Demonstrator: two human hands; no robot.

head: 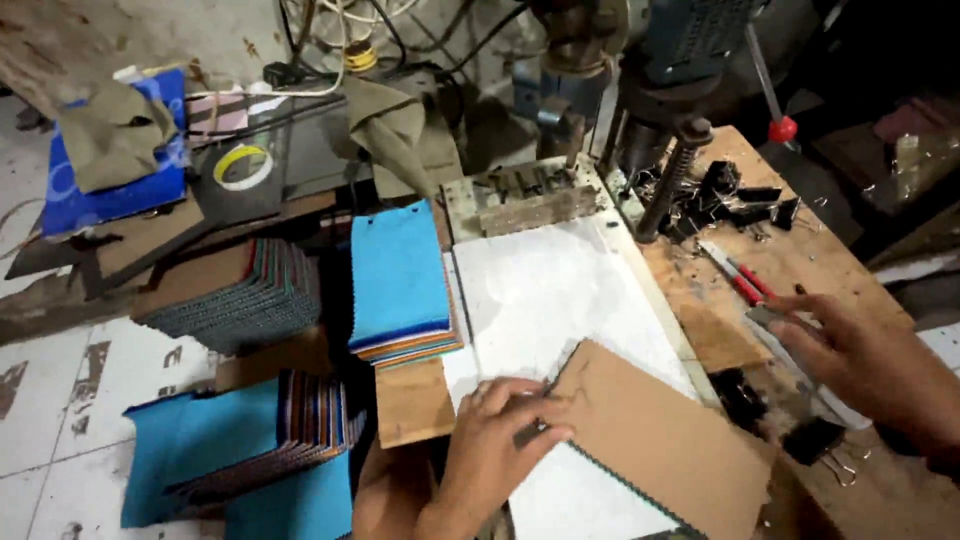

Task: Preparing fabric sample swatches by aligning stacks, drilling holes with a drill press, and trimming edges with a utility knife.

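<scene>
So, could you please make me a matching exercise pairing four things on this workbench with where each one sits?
Things:
1. left hand
2. right hand
3. roll of tape
4. blue-topped swatch stack

Places:
A. far left, on a dark board
B. on the corner of the brown cardboard sheet
C. left of the white sheet
D. on a flat metal strip at the wooden bench's right side

Pairs: 1-B, 2-D, 3-A, 4-C

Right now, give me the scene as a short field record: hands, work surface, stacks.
left hand: flat on brown card cover
right hand: on metal ruler
under cover: white sheet
stacks: blue-topped swatches left of sheet
behind: drill press
bench: red pen, black binder clips
</scene>
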